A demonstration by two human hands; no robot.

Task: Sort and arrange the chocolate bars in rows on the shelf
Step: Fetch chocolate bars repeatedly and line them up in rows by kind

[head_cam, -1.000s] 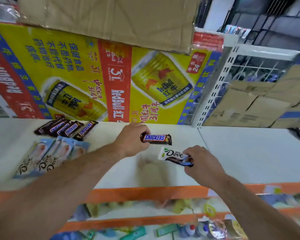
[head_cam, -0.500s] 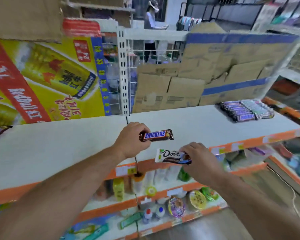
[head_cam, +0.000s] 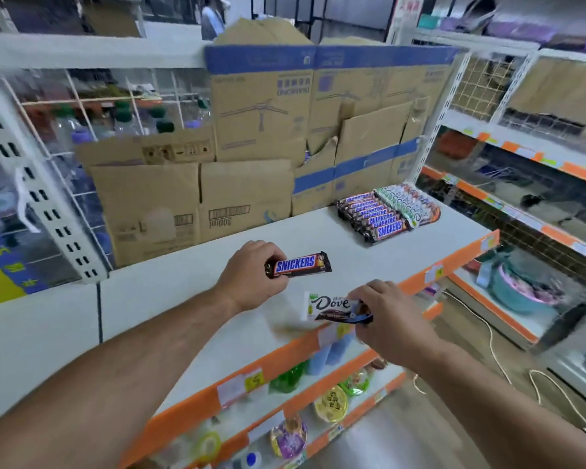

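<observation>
My left hand (head_cam: 251, 274) grips a brown Snickers bar (head_cam: 298, 264) by its left end, held level above the white shelf (head_cam: 170, 299). My right hand (head_cam: 389, 316) pinches the right end of a white Dove bar (head_cam: 329, 306) over the shelf's front edge. At the back right of the shelf lies a row of Snickers bars (head_cam: 374, 218), with a row of white Dove bars (head_cam: 408, 204) right beside it.
Flattened cardboard boxes (head_cam: 257, 137) line the back of the shelf. A white perforated upright (head_cam: 48, 204) stands at the left. Orange-edged lower shelves (head_cam: 285, 401) hold small packaged goods. More shelving (head_cam: 528, 164) and a cable on the floor are to the right.
The view has swung right: the yellow Red Bull poster slid out of sight and the rows of bars at the right came closer. Both hands still hold their bars.
</observation>
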